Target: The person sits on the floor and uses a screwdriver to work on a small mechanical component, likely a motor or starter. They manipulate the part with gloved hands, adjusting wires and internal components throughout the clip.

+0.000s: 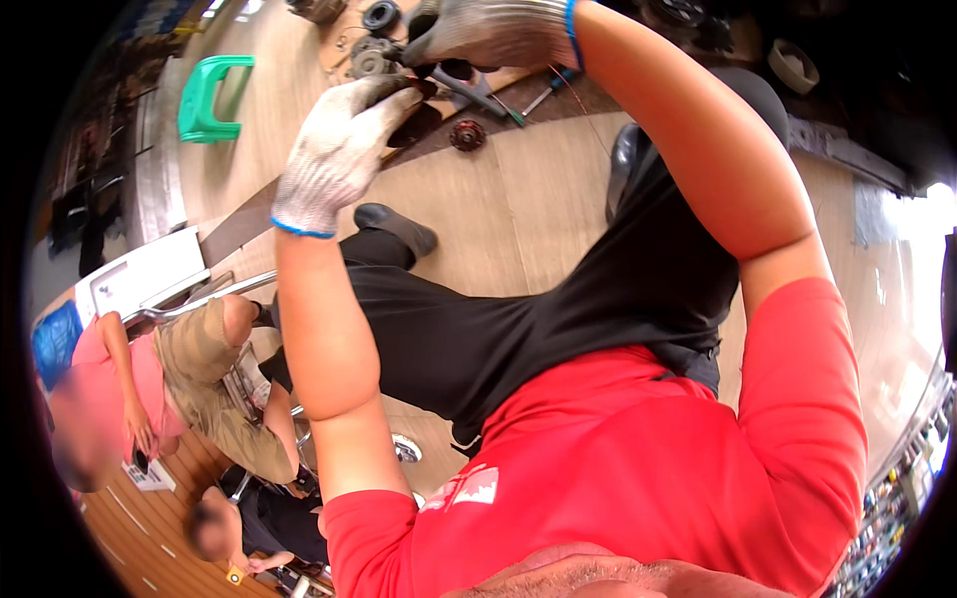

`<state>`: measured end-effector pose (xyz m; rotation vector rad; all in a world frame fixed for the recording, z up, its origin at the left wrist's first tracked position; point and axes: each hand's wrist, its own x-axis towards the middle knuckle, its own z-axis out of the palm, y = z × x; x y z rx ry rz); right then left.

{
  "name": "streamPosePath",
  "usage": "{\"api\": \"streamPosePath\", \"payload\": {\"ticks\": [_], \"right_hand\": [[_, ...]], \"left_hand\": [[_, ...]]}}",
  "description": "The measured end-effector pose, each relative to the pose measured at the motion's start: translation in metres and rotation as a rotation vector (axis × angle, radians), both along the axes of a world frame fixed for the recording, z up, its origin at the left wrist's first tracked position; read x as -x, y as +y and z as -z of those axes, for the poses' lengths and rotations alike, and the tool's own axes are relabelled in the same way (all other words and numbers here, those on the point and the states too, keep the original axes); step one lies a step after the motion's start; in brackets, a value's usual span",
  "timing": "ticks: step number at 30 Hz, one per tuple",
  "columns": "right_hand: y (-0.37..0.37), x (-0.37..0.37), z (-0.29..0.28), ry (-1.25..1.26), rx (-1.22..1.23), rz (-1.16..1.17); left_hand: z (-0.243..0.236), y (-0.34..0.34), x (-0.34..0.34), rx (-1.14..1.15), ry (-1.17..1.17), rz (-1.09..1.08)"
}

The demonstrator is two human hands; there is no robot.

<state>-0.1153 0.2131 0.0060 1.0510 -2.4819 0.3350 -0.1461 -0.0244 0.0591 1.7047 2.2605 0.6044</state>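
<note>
Both my hands wear greyish-white knitted gloves with blue cuffs and dark coated palms. My left hand is raised with its fingers bent together, near the fingertips of my right hand. The right hand's fingers curl inward as well. Whatever is between the fingers of either hand is too dark and covered to name. Beside them lies a round greyish metal part, with a black ring farther off. A grey tool handle passes beneath my right hand. Closer to me sits a small reddish-brown round part.
A blue-handled tool lies right of the parts. At the far left stands a green plastic stool; a whitish bowl-like ring is far right. Two people sit at the left, one in a pink shirt, one in dark clothing.
</note>
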Motion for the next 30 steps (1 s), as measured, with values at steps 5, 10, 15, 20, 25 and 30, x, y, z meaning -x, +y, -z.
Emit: {"api": "streamPosePath", "payload": {"ticks": [5, 10, 15, 20, 25, 30], "right_hand": [[-0.005, -0.02, -0.036, -0.188, -0.029, 0.156], [-0.017, -0.03, -0.031, 0.025, 0.188, 0.119], [-0.054, -0.047, -0.047, -0.629, 0.63, 0.326], [-0.058, -0.039, -0.011, -0.043, 0.47, 0.214], [-0.084, -0.048, -0.009, -0.375, 0.763, 0.36], [-0.095, -0.036, 0.02, -0.177, 0.658, 0.36]], "left_hand": [[-0.005, 0.011, -0.013, -0.285, -1.004, -0.742], [0.018, 0.006, 0.004, -0.675, -1.409, -0.631], [0.02, 0.014, 0.002, -0.899, -1.409, -0.703], [0.016, 0.022, -0.002, -0.997, -1.356, -0.763], [0.024, 0.024, -0.006, -1.047, -1.159, -0.908], [0.015, 0.032, 0.0, -1.056, -1.213, -0.942]]}}
